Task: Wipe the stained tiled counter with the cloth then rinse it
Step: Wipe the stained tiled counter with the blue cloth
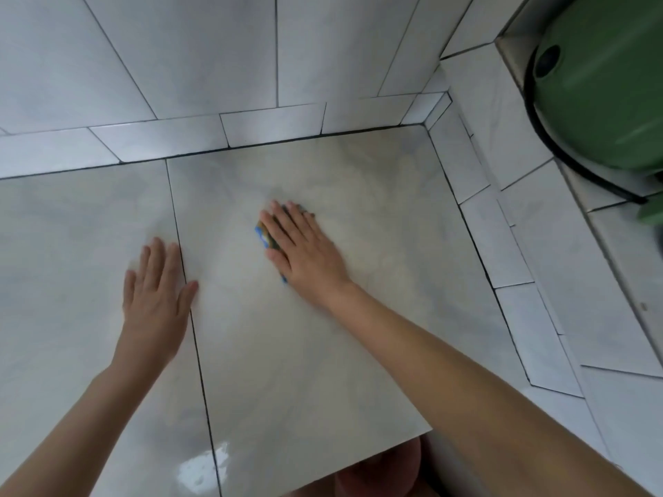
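While the right hand (305,245) lies flat with straight fingers (283,218) pressing down, the cloth (264,235) sits under them on the counter (323,353), only its blue edge showing beside the index finger and thumb and a dark bit past the fingertips. Left hand (156,295) rests flat, fingers close together, across a grout line (201,371). A green tub (602,84) stands at the far right.

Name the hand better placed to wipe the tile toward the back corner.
Right. The right hand presses flat on the cloth, on that tile. The left hand rests bare on the counter over the grout line, with no cloth under it.
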`<control>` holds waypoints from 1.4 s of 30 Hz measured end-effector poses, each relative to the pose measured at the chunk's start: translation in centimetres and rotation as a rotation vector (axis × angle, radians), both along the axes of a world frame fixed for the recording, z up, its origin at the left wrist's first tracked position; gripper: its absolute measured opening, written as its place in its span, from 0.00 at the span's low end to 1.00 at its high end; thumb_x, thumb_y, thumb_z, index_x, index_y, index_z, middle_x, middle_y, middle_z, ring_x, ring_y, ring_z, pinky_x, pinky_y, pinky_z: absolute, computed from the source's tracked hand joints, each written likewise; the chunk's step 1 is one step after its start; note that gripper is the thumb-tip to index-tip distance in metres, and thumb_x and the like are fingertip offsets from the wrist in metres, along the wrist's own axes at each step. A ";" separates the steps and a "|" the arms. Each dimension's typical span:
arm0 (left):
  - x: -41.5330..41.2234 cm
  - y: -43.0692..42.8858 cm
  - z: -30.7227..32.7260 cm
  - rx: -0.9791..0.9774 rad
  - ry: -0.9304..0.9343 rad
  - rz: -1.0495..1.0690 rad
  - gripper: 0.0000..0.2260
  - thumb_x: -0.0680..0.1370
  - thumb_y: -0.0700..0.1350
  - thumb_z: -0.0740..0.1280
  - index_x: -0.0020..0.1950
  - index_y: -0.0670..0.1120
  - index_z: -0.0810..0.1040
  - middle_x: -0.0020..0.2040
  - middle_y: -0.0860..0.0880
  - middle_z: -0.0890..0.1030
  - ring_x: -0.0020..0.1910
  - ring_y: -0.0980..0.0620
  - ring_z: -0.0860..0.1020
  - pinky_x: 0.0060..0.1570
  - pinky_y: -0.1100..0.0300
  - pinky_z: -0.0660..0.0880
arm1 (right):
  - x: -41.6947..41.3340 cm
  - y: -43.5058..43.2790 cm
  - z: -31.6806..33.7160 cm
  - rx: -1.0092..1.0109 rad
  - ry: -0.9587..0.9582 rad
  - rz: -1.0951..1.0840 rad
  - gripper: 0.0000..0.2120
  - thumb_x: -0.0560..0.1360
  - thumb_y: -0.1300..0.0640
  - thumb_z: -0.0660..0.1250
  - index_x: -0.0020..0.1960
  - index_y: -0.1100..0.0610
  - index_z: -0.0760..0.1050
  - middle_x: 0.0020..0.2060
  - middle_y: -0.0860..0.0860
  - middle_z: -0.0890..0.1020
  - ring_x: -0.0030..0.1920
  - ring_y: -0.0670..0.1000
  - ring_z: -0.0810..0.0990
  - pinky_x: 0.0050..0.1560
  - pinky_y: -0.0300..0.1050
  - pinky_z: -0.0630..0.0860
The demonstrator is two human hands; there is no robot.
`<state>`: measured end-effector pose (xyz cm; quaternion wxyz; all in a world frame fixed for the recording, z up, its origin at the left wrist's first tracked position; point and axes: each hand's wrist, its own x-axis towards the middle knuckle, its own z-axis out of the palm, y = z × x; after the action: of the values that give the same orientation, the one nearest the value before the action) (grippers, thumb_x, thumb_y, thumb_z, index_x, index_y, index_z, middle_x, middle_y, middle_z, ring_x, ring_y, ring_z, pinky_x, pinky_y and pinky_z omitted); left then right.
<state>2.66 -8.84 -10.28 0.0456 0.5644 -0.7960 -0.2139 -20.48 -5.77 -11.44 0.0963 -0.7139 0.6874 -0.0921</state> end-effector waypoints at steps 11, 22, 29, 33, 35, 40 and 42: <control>-0.1 0.1 0.0 -0.007 -0.002 -0.008 0.26 0.80 0.50 0.53 0.76 0.47 0.50 0.77 0.51 0.45 0.74 0.58 0.41 0.66 0.69 0.31 | -20.0 0.6 0.1 0.171 0.201 -0.402 0.28 0.78 0.51 0.44 0.73 0.66 0.59 0.73 0.64 0.59 0.74 0.65 0.54 0.74 0.60 0.51; -0.8 -0.7 0.2 0.000 0.010 0.002 0.26 0.80 0.50 0.54 0.76 0.48 0.50 0.77 0.50 0.46 0.75 0.57 0.41 0.71 0.58 0.38 | -4.2 -6.7 0.0 0.065 0.045 -0.166 0.28 0.78 0.49 0.42 0.74 0.59 0.61 0.73 0.58 0.63 0.73 0.61 0.59 0.74 0.55 0.51; -1.5 -1.5 0.3 0.013 -0.007 0.006 0.26 0.80 0.50 0.53 0.76 0.47 0.50 0.77 0.50 0.46 0.75 0.57 0.41 0.70 0.59 0.36 | -4.3 -4.2 0.1 0.052 0.074 0.121 0.27 0.78 0.46 0.49 0.72 0.57 0.65 0.71 0.56 0.67 0.72 0.57 0.64 0.72 0.46 0.49; -1.5 -1.5 0.3 0.013 -0.013 -0.002 0.27 0.79 0.53 0.51 0.77 0.47 0.48 0.77 0.51 0.44 0.74 0.59 0.39 0.68 0.65 0.31 | -13.2 -4.0 0.6 0.050 0.063 -0.192 0.25 0.80 0.48 0.49 0.73 0.60 0.62 0.72 0.59 0.64 0.73 0.59 0.60 0.73 0.45 0.47; -1.6 -1.5 0.2 0.013 -0.021 0.000 0.27 0.79 0.53 0.50 0.77 0.47 0.48 0.76 0.51 0.44 0.74 0.59 0.38 0.67 0.65 0.30 | -17.5 -3.6 0.7 0.051 0.094 -0.364 0.26 0.81 0.48 0.48 0.74 0.61 0.58 0.74 0.59 0.61 0.74 0.58 0.56 0.73 0.47 0.48; -1.6 -1.5 0.1 0.009 -0.026 0.003 0.27 0.79 0.53 0.49 0.76 0.47 0.47 0.76 0.52 0.43 0.73 0.60 0.38 0.67 0.65 0.30 | -20.6 -3.9 0.7 0.124 0.094 -0.574 0.26 0.82 0.51 0.48 0.76 0.61 0.49 0.76 0.58 0.52 0.76 0.58 0.47 0.75 0.51 0.46; -1.6 -1.5 0.1 0.007 -0.028 -0.002 0.27 0.79 0.53 0.49 0.76 0.47 0.47 0.76 0.53 0.42 0.73 0.60 0.37 0.68 0.65 0.30 | -19.9 -3.8 1.0 0.079 0.044 -0.584 0.26 0.82 0.52 0.49 0.76 0.61 0.50 0.76 0.58 0.51 0.76 0.58 0.46 0.75 0.53 0.47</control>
<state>1.03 -10.31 -10.20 0.0323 0.5669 -0.7963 -0.2085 -40.43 -9.61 -10.48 0.0788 -0.4835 0.8687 -0.0735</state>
